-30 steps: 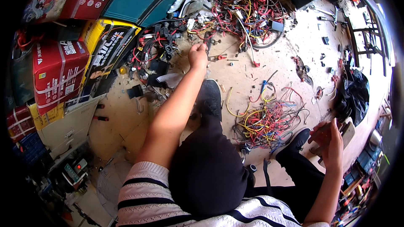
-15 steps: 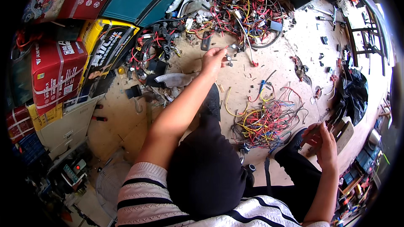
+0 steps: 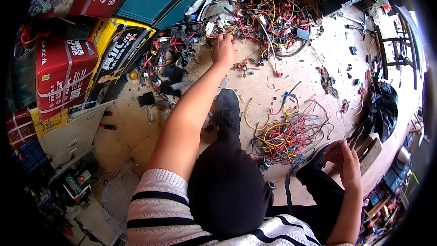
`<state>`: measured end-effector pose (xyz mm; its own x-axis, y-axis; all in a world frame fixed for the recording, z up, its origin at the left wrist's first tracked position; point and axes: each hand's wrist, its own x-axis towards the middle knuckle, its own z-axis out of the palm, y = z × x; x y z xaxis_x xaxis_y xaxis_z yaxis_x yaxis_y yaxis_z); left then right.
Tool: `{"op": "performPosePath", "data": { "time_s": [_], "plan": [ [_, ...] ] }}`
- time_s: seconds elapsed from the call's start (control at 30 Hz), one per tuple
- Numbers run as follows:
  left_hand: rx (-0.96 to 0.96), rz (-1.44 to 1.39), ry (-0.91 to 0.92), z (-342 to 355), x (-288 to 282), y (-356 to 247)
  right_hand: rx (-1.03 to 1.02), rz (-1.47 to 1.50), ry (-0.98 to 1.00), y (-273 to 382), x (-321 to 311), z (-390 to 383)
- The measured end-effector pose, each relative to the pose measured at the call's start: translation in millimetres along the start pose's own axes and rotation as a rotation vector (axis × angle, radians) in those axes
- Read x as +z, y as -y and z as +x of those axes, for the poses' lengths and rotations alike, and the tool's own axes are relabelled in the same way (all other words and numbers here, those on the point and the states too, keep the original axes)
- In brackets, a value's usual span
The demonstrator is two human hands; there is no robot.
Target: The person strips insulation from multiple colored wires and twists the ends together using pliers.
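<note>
My left hand (image 3: 223, 51) is stretched forward to the near edge of a large heap of tangled wires (image 3: 277, 13). Its fingers are bent together there, and their tips are lost among the wires, so whatever they hold cannot be made out. Small ring-shaped metal parts (image 3: 245, 69) lie on the floor just right of that hand. My right hand (image 3: 350, 166) stays low by my right shoe, its fingers apart and partly in shadow, with no held thing visible. Between my feet and slightly right spreads a second, looser pile of coloured wires (image 3: 291, 136).
Red battery boxes (image 3: 63, 77) and a yellow-black box (image 3: 120, 48) stack up at left. Dark connectors (image 3: 170, 50) lie beside them. A black plastic bag (image 3: 382, 105) sits at right, with wrenches (image 3: 362, 25) farther back. A fan (image 3: 119, 200) stands at lower left.
My left hand has moved forward and left, from above the small metal parts to the edge of the wire heap. My right hand has barely moved. More of my left shoe shows.
</note>
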<state>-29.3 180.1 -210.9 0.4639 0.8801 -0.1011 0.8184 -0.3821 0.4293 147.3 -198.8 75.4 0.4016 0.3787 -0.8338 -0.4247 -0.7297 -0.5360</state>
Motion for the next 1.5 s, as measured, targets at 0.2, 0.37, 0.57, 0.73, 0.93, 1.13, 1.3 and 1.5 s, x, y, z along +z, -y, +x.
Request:
{"op": "performPosePath", "data": {
  "time_s": [0.2, 0.37, 0.57, 0.73, 0.93, 1.13, 1.3, 1.5],
  "plan": [
    [0.016, -0.083, 0.017, -28.8, 3.6, -9.3, 0.001, -0.010, 0.022, -1.5, 1.1, -0.5],
    [-0.235, -1.030, 0.407, -72.5, -8.4, -35.2, 0.033, -0.020, 0.047, -3.0, 1.3, -2.1],
    [-0.348, -1.407, 0.782, -105.6, -53.8, -80.7, 0.054, -0.026, 0.060, -5.5, 5.0, -2.8],
    [-0.192, -1.361, 0.993, -116.3, -63.7, -101.1, 0.138, -0.151, 0.021, 1.0, 5.6, -2.4],
    [0.033, -1.197, 1.477, -136.9, -86.9, -148.6, -0.185, -0.149, -0.181, -2.7, 16.6, 0.2],
    [0.129, -1.149, 1.681, -157.7, -86.4, -165.8, -0.128, -0.391, -0.142, -8.6, 11.5, 2.8],
    [0.029, -1.038, 1.733, -162.3, -86.5, -164.9, 0.029, -0.458, -0.047, -5.1, 14.4, -0.6],
    [0.049, -0.980, 1.804, -165.2, -89.7, -173.2, 0.001, -0.584, -0.055, -3.0, 27.2, -3.4]
  ]
}}
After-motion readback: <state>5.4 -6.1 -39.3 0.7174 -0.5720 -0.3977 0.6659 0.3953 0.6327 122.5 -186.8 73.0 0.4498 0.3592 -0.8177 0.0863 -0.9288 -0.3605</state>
